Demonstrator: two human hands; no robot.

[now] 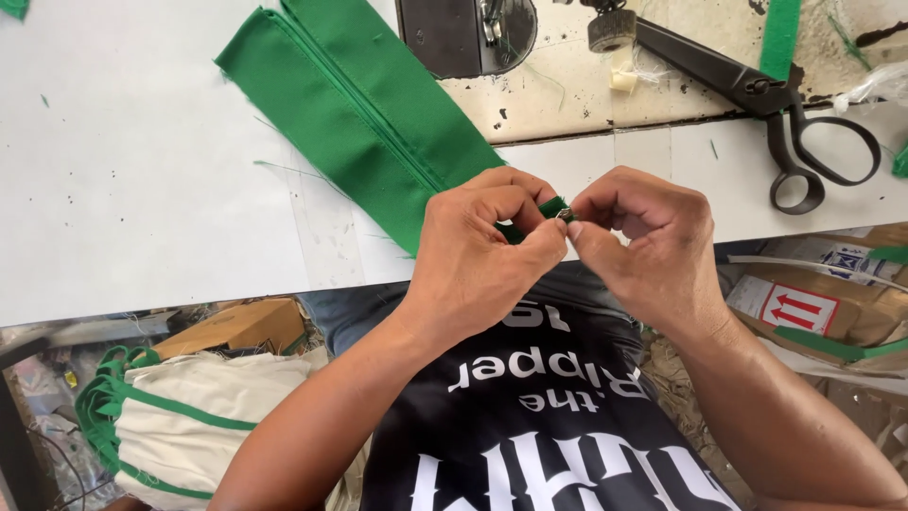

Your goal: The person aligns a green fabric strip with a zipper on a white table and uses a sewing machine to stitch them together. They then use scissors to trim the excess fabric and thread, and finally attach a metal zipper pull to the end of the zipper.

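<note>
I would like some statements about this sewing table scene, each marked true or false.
1. Both hands pinch the end of the green fabric strip. True: left hand and right hand meet there, around a small metal piece.
2. The black scissors lie in the person's lap. False: they lie on the table, at upper right.
3. The green strip lies partly on the table. True.
4. The right hand holds the scissors. False: it is apart from them.

Green zippered fabric strip (369, 104) flat, diagonal across white table; near end pinched, small metal slider (565, 215) there.
</note>
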